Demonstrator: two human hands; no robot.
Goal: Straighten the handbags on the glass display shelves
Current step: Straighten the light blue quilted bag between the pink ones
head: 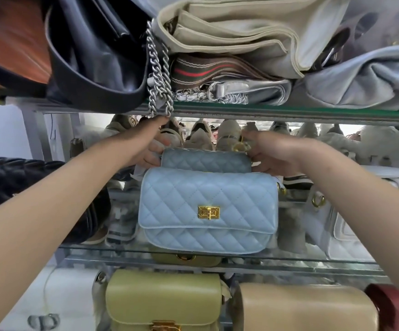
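Note:
Two light blue quilted handbags stand one behind the other on the middle glass shelf (pixel 217 255). The front blue bag (pixel 208 209) faces me upright, with a gold clasp on its flap. Behind it the rear blue bag (pixel 205 160) shows only its top. My left hand (pixel 150 145) grips the rear bag's left end. My right hand (pixel 272 154) grips its right end, near a gold chain fitting. Both forearms reach in over the shelf's front edge.
A black quilted bag (pixel 26 194) sits left on the same shelf, a white bag (pixel 351 225) right. Overhead, the upper shelf (pixel 289 113) carries black, beige and grey bags; a silver chain (pixel 160 77) hangs by my left hand. Below stand an olive bag (pixel 162 297) and a tan bag (pixel 305 309).

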